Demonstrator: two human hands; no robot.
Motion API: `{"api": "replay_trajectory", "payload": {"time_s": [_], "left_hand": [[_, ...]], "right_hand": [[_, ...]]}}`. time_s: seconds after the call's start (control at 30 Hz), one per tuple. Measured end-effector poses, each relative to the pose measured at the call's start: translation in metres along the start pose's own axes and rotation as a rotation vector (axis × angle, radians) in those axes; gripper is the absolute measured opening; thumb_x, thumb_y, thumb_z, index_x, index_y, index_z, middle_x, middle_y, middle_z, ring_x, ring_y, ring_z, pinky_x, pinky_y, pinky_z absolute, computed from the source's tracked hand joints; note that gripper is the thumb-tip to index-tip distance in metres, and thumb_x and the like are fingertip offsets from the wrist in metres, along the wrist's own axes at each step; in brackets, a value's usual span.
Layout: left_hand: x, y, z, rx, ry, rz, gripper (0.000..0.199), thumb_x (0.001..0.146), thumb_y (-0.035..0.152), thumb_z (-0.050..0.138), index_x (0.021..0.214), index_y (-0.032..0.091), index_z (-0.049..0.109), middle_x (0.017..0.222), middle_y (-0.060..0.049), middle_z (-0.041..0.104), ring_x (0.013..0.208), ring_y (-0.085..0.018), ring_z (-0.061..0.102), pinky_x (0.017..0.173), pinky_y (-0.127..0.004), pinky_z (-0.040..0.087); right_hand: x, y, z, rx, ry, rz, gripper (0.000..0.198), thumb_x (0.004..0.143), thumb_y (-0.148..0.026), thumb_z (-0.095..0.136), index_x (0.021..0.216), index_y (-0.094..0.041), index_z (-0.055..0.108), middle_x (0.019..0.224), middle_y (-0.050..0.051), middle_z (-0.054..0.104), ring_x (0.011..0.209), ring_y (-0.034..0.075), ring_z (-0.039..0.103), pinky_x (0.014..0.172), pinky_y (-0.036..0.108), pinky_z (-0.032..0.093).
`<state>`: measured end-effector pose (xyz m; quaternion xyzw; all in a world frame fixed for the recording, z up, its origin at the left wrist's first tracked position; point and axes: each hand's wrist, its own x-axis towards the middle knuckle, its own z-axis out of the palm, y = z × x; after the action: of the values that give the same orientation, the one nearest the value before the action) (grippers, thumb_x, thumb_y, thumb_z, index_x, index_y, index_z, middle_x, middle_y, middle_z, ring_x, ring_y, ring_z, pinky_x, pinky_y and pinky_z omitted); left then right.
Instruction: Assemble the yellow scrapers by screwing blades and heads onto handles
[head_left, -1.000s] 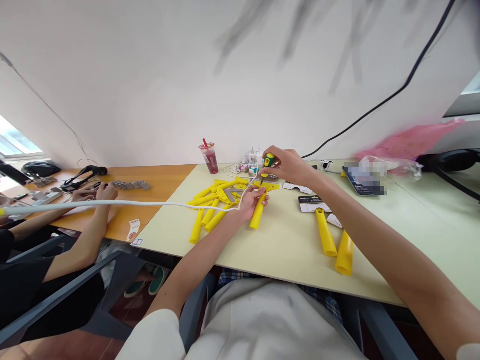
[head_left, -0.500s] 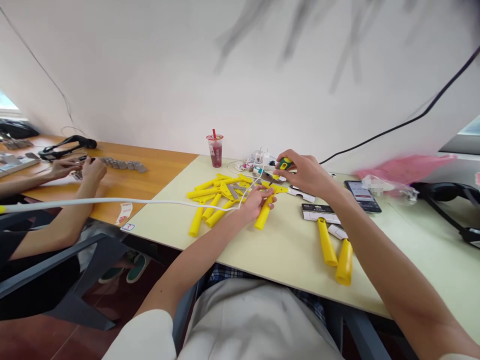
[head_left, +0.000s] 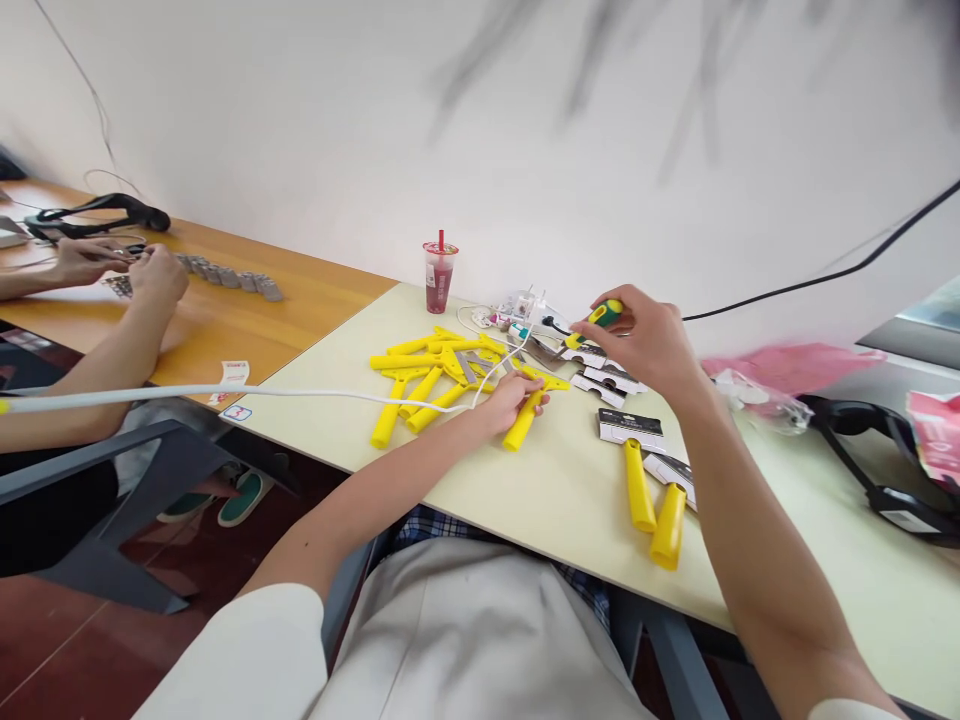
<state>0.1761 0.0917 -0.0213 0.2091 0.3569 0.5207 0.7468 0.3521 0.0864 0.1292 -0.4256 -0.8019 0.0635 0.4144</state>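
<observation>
My left hand (head_left: 511, 400) is closed round a yellow plastic scraper (head_left: 523, 430), its tubular handle pointing down at the table and its head lying to the right. Up and to the right, my right hand (head_left: 646, 335) grips a screwdriver (head_left: 606, 314) with a green and yellow handle. The screwdriver is tilted, its tip end pointing down left, apart from the scraper; I cannot make out the tip clearly. A pile of yellow scrapers (head_left: 431, 372), some with grey metal blades, lies left of my left hand.
Nearer me on the right are two yellow handles (head_left: 639, 490) by black-and-white cards (head_left: 630, 428). A drink cup (head_left: 439, 275) and plugs (head_left: 521, 305) stand near the wall. A white cable (head_left: 300, 394) crosses above my left arm. A co-worker's hands (head_left: 159, 280) work at the left table.
My right hand has lifted the screwdriver off the scraper and moved right, tilting it. My left hand keeps hold of the scraper. The view has shifted slightly.
</observation>
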Motion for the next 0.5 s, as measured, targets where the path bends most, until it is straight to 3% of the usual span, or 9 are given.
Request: {"api": "replay_trajectory", "payload": {"time_s": [0.1, 0.2, 0.43, 0.5], "left_hand": [[0.002, -0.002, -0.002, 0.087, -0.04, 0.022, 0.032, 0.091, 0.002, 0.072, 0.103, 0.022, 0.05, 0.092, -0.004, 0.069, 0.063, -0.015, 0.071, 0.05, -0.022, 0.045], [0.0, -0.004, -0.002, 0.126, -0.115, 0.021, 0.037, 0.088, 0.004, 0.079, 0.103, 0.022, 0.05, 0.09, -0.002, 0.069, 0.066, -0.015, 0.072, 0.053, -0.022, 0.048], [-0.006, -0.003, -0.002, 0.149, -0.115, 0.035, 0.043, 0.087, 0.009, 0.085, 0.1, 0.023, 0.047, 0.094, -0.003, 0.069, 0.068, -0.015, 0.073, 0.056, -0.023, 0.049], [-0.008, -0.002, -0.001, 0.145, -0.116, 0.032, 0.042, 0.088, 0.008, 0.084, 0.1, 0.023, 0.046, 0.096, -0.004, 0.069, 0.069, -0.016, 0.073, 0.056, -0.024, 0.049]], "right_hand": [[0.001, -0.007, -0.004, 0.038, 0.102, -0.03, 0.045, 0.086, -0.061, 0.09, 0.108, -0.027, 0.072, 0.092, 0.006, 0.081, 0.087, 0.03, 0.081, 0.081, 0.044, 0.068], [0.013, -0.01, 0.008, 0.114, 0.098, -0.057, 0.044, 0.088, -0.059, 0.088, 0.112, -0.027, 0.071, 0.096, 0.006, 0.081, 0.09, 0.029, 0.081, 0.081, 0.043, 0.068], [0.068, 0.012, 0.095, 0.04, -0.197, -0.111, 0.033, 0.092, -0.051, 0.08, 0.107, -0.023, 0.071, 0.083, 0.003, 0.076, 0.075, 0.024, 0.071, 0.077, 0.039, 0.055], [0.077, 0.02, 0.116, -0.008, -0.226, -0.122, 0.03, 0.093, -0.048, 0.079, 0.105, -0.022, 0.07, 0.082, 0.003, 0.075, 0.076, 0.024, 0.068, 0.077, 0.038, 0.051]]}}
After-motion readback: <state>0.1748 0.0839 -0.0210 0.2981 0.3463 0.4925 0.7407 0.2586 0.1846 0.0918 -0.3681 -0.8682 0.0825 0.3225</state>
